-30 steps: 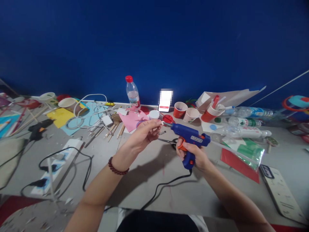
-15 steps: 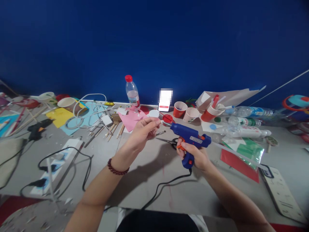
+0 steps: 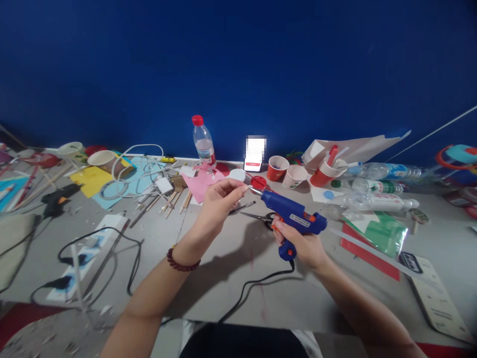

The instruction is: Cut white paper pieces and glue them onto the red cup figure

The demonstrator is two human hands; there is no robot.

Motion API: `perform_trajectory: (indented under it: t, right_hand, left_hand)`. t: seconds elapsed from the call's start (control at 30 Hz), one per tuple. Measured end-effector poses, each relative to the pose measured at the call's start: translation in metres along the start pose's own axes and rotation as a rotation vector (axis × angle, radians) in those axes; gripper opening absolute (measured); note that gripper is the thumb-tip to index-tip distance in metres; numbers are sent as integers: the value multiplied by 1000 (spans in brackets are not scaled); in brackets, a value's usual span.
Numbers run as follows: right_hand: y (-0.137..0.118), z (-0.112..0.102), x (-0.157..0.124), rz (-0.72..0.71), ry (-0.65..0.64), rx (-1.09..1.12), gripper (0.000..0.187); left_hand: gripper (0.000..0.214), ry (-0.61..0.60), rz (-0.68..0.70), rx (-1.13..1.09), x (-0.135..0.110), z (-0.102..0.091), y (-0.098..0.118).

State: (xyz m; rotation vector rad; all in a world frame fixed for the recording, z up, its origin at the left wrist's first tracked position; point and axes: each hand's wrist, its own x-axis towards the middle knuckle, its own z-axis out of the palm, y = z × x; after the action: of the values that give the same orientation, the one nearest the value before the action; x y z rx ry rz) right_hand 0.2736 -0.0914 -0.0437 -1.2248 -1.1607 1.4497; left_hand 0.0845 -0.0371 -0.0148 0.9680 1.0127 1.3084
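My right hand (image 3: 298,243) is wrapped round the handle of a blue hot glue gun (image 3: 286,209), with fingers at its orange trigger. A long translucent glue stick (image 3: 372,249) sticks out of the gun's back end. The metal nozzle points left, close to the fingertips of my left hand (image 3: 221,201). Thumb and forefinger of that hand are pinched together on something small and whitish that I cannot make out. Under the gun lie dark-handled scissors (image 3: 257,216) on the grey table.
A red-capped bottle (image 3: 204,141), a lit phone (image 3: 254,156) and paper cups (image 3: 278,168) stand along the blue wall. Plastic bottles (image 3: 380,202) lie at right. A power strip (image 3: 89,253), cables and a second, black glue gun (image 3: 59,199) are at left. The gun's cord (image 3: 248,286) crosses the table.
The glue gun has tilted, its back end dropping a little and its nozzle shifting slightly left against the left fingertips. Its glue stick has swung lower at the right.
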Motion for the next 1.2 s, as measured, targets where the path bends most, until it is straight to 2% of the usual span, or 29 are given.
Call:
perform_trajectory:
  t: [0.23, 0.4, 0.57, 0.7, 0.83, 0.97, 1.2]
  right_hand:
    - [-1, 1, -4, -56, 55, -165, 33]
    - [4, 0, 2, -49, 16, -50, 33]
    - [-2, -1, 12, -85, -128, 163, 35]
    - [-8, 0, 16, -6, -220, 301, 37]
    - [-6, 1, 17, 14, -235, 298, 34]
    - [-4, 0, 15, 0, -221, 239, 32]
    - [-6, 0, 15, -7, -229, 217, 29]
  left_hand:
    - [17, 21, 33, 10, -1, 1, 0]
    - [15, 25, 21, 17, 1, -2, 0]
    - [17, 34, 17, 19, 1, -5, 2]
    - [18, 56, 10, 20, 3, -6, 1]
    - [19, 71, -29, -9, 5, -5, 1]
    - [20, 30, -70, -4, 7, -3, -2]
    - [21, 14, -60, 38, 7, -5, -8]
